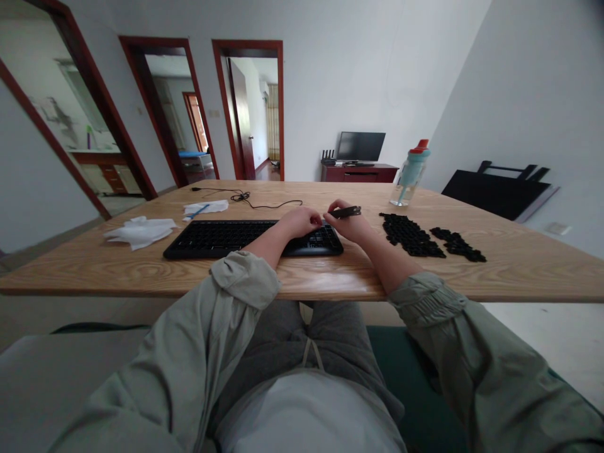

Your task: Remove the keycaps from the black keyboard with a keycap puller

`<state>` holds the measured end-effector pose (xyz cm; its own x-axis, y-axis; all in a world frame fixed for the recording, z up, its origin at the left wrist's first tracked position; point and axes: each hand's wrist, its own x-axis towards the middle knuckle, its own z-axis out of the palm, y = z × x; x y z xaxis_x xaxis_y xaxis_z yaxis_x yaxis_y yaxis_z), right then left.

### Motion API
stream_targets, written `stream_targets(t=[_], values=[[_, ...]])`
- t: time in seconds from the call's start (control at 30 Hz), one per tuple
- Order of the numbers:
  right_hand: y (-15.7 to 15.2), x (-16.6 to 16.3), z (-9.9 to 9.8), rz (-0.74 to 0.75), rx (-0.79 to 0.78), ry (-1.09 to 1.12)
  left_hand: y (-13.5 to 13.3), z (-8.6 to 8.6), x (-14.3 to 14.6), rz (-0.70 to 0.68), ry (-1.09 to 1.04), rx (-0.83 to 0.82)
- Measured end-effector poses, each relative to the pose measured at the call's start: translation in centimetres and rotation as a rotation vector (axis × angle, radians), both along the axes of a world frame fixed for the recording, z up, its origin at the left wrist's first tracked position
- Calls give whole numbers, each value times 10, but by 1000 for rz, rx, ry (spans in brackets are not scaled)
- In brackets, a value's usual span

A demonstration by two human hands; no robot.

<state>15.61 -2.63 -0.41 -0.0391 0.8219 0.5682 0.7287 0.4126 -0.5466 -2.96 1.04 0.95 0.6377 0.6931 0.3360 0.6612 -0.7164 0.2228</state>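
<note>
A black keyboard (221,238) lies flat on the wooden table in front of me. Over its right end my left hand (301,221) rests with curled fingers; what they hold, if anything, is hidden. My right hand (348,226) is closed around a slim dark-handled tool (346,212), whose handle sticks out above the hand. The tool's working end is hidden near the keyboard's upper right corner, so its kind cannot be made out. To the right lie a large pile of black keycaps (410,236) and a smaller group of keycaps (457,244).
A bottle (408,176) with a red lid stands at the back right of the table (330,277). Left of the keyboard lie a crumpled white tissue (141,233) and a blue stick-like item (198,212) on another tissue. A black cable (241,196) runs behind the keyboard.
</note>
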Motion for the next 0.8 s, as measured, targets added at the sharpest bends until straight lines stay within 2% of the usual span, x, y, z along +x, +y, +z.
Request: stream_targets(t=[0.3, 0.47, 0.8], values=[[9, -1, -6, 168, -81, 163, -6, 2, 4, 49, 109, 125], [11, -2, -11, 245, 2, 172, -2, -3, 4, 33, 65, 109], [9, -4, -13, 237, 98, 159, 1, -9, 1, -15, 0, 109]])
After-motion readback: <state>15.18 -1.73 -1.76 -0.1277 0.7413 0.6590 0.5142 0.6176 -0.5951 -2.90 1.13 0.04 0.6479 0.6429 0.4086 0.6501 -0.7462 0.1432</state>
